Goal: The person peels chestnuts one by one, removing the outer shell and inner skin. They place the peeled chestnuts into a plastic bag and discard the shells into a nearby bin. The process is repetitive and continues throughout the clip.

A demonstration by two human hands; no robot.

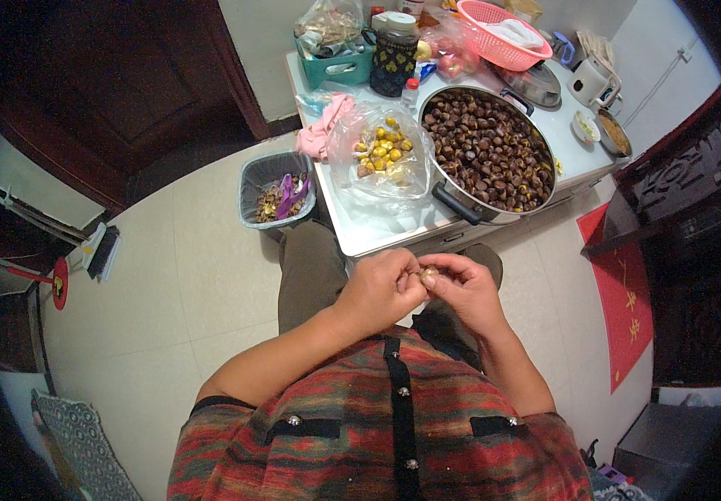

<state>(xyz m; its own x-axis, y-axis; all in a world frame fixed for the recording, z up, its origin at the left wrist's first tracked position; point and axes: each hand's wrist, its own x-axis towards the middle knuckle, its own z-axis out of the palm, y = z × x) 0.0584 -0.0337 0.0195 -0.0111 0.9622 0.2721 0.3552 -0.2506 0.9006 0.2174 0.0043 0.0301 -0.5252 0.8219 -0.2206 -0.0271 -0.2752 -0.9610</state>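
My left hand (387,285) and my right hand (463,288) meet above my lap, fingertips touching. Between them is a small, pale brown chestnut (427,273), mostly covered by the fingers. On the white counter, beyond my hands, a large metal pot (487,211) is filled with dark brown chestnuts (485,144) in their shells. To its left an open clear plastic bag (344,164) holds several peeled yellow chestnuts (385,147). Left of the counter stands a lined trash bin (244,188) with shell pieces and a purple wrapper inside.
A pink cloth (326,128) lies at the counter's left edge (329,216). Behind are a green basket (338,70), a dark covered jar (393,59), a small red-capped bottle (410,94) and a pink colander (504,53). The pot's black handle (456,203) juts towards me.
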